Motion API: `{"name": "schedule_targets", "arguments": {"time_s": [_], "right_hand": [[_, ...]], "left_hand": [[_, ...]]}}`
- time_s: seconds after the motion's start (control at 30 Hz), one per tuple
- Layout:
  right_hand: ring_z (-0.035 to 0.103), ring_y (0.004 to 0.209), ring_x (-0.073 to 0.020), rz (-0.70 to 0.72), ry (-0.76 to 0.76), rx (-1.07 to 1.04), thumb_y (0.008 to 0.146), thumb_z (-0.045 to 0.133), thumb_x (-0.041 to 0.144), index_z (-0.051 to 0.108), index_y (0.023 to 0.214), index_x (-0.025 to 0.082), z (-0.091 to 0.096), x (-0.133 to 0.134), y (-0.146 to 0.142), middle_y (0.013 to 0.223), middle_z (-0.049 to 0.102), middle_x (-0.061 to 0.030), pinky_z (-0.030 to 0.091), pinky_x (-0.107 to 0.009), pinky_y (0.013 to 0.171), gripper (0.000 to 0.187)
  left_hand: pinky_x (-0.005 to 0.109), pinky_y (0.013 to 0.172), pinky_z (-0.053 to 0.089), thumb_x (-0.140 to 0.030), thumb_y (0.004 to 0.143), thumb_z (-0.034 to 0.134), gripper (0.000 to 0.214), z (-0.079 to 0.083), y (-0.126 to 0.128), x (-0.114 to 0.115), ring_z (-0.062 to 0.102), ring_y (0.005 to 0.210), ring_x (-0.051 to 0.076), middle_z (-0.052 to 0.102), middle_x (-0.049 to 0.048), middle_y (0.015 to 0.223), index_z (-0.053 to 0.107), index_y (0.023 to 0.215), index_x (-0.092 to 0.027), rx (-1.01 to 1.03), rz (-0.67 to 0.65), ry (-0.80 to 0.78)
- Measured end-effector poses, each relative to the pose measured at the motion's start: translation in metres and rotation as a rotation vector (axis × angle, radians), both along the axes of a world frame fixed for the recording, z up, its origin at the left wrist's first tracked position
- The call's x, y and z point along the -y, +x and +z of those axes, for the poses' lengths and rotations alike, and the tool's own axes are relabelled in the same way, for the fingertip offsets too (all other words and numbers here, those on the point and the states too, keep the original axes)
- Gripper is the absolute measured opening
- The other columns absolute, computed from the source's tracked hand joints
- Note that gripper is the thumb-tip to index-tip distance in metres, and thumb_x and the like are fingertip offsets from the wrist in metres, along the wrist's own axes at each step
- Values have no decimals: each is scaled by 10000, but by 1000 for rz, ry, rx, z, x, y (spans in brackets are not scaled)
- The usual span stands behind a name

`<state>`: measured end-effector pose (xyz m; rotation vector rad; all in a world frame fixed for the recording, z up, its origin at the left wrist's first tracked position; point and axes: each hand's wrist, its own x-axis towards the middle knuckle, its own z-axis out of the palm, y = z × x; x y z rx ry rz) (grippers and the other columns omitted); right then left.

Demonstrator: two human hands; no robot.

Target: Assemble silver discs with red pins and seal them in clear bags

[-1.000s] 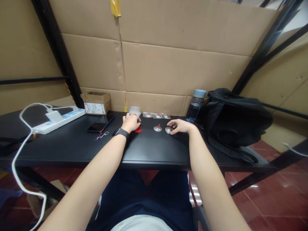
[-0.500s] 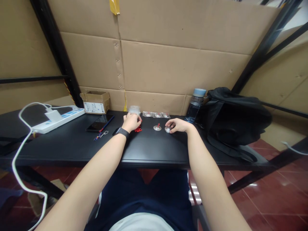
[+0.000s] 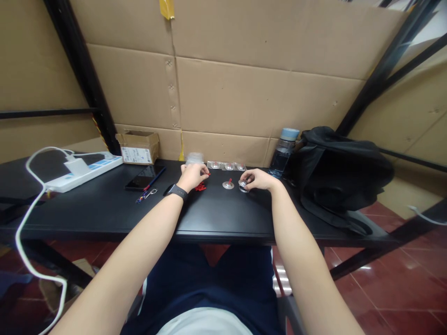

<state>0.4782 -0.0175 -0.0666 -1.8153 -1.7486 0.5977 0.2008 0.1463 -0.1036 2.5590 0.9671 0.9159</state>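
Observation:
My left hand (image 3: 193,177), wearing a dark watch, is closed in a pinch above a small pile of red plastic hooks (image 3: 200,186). A bit of red shows at its fingertips, most likely one red hook. My right hand (image 3: 257,179) grips a clear suction cup (image 3: 243,183) by its edge, slightly raised over another clear disc lying on the table. Between the hands, a clear suction cup with a red hook (image 3: 228,185) stands upright on its own. Behind it lie several suction cups in clear wrappers (image 3: 229,166). A stack of clear plastic pieces (image 3: 194,158) is behind my left hand.
On the black table (image 3: 223,214) a phone (image 3: 145,178), a keyring strap (image 3: 146,196), an open cardboard box (image 3: 138,148) and a white power strip (image 3: 91,174) lie to the left. A water bottle (image 3: 282,153) and a black bag (image 3: 342,172) stand at right.
My left hand has risen slightly off the pile and moved right, with red at its fingertips. My right hand has lifted the top suction cup a little from the disc below.

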Motion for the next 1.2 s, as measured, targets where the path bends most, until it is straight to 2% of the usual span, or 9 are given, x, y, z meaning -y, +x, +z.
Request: {"name": "schedule_targets", "arguments": {"time_s": [0.13, 0.3, 0.43, 0.53, 0.8, 0.97, 1.2], "right_hand": [[649, 788, -182, -9, 51, -92, 594, 819, 239, 713, 957, 173, 2, 1, -5, 913, 723, -51, 538, -288, 705, 384], [653, 916, -208, 53, 287, -197, 614, 852, 287, 698, 985, 185, 1, -8, -27, 1003, 717, -65, 535, -319, 800, 414], [647, 979, -213, 66, 405, -262, 634, 850, 321, 687, 967, 193, -4, -21, -53, 1036, 712, -61, 517, -319, 824, 392], [648, 985, -214, 55, 434, -311, 620, 855, 321, 673, 962, 200, -6, -25, -65, 1047, 713, -58, 517, -310, 805, 406], [676, 1007, -238, 44, 489, -445, 594, 865, 315, 617, 986, 213, -5, -25, -72, 1085, 717, -64, 545, -322, 771, 476], [695, 1037, -260, 66, 469, -449, 596, 871, 335, 598, 987, 224, -7, -26, -81, 1062, 732, -61, 562, -337, 786, 489], [693, 1044, -250, 62, 526, -377, 636, 868, 345, 638, 963, 222, -12, -31, -80, 1028, 734, -52, 545, -318, 780, 418]], "left_hand": [[413, 930, 274, -311, 830, 781, 103, 2, 1, 2, 690, 1012, 239, 799, -27, 910, 736, 916, -277, 18, -22, -19], [420, 935, 283, -321, 885, 749, 131, 4, 4, 6, 674, 1066, 255, 801, -7, 963, 783, 1011, -320, 16, -12, 34], [424, 951, 297, -347, 927, 703, 119, 6, 7, 10, 665, 1062, 264, 793, -1, 1013, 807, 981, -331, 7, 1, 60], [419, 951, 313, -362, 945, 678, 135, 8, 9, 15, 654, 1052, 254, 776, 0, 1029, 805, 963, -320, 36, -25, 54], [436, 966, 338, -356, 932, 711, 103, 15, 19, 41, 507, 1240, 292, 600, 45, 1312, 803, 943, -310, 207, -4, 181], [464, 999, 340, -316, 933, 700, 102, 20, 22, 54, 486, 1274, 310, 586, 65, 1360, 791, 932, -271, 228, -9, 195], [471, 1002, 354, -312, 929, 691, 110, 20, 23, 53, 476, 1257, 313, 583, 65, 1333, 796, 937, -279, 214, 1, 193]]}}
